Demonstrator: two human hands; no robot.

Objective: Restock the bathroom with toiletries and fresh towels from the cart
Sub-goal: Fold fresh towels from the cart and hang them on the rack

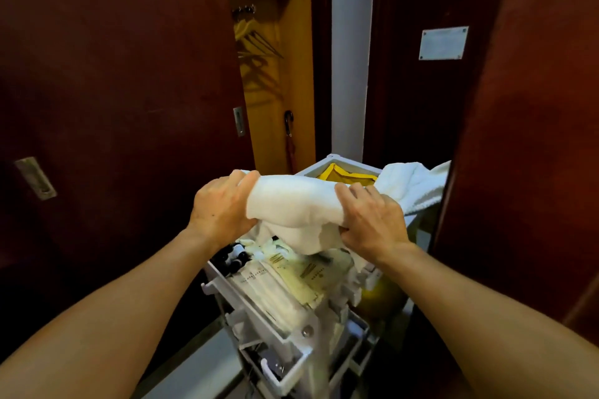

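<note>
A white folded towel (293, 207) is held up over the cart (285, 338). My left hand (222, 209) grips its left end and my right hand (372, 220) grips its right end, fingers curled round the cloth. Below the towel, the cart's top tray holds cream toiletry packets (291, 275) and small dark-capped bottles (231, 257). Another white towel (418, 186) lies draped over the far right side of the cart.
A white bin with a yellow liner (343, 173) stands at the cart's far end. Dark wooden doors (113, 91) flank both sides. An open closet behind shows hangers (256, 42) and an umbrella (289, 142). The passage is narrow.
</note>
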